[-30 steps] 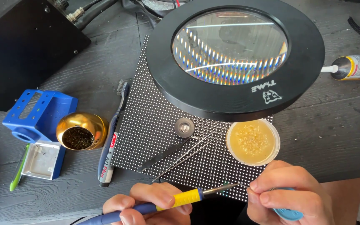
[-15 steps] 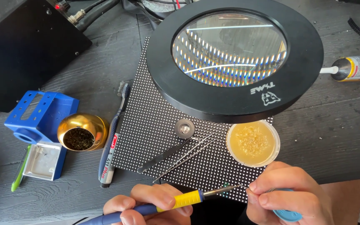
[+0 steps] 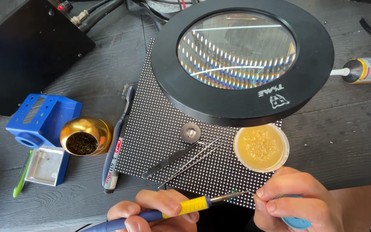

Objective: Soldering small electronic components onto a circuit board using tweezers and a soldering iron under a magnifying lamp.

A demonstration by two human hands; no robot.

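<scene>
At the bottom centre of the frame my left hand [image 3: 155, 211] is wrapped around the soldering iron [image 3: 181, 208], its tip resting at the lower edge of the dotted black panel [image 3: 159, 129]. My right hand [image 3: 295, 202], lower right, pinches closed on a blue spool [image 3: 296, 222]. Just above it sits the round flux tin [image 3: 261, 147], under the black magnifier lamp [image 3: 241, 60]; tweezers [image 3: 181, 157] lie on the panel.

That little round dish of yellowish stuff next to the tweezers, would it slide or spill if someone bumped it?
The dish looks small and shallow, so probably light and easy to slide across the dotted panel. Its filling looks crusty and set, so it likely wouldn't spill. Low and wide, it seems unlikely to tip.
</scene>
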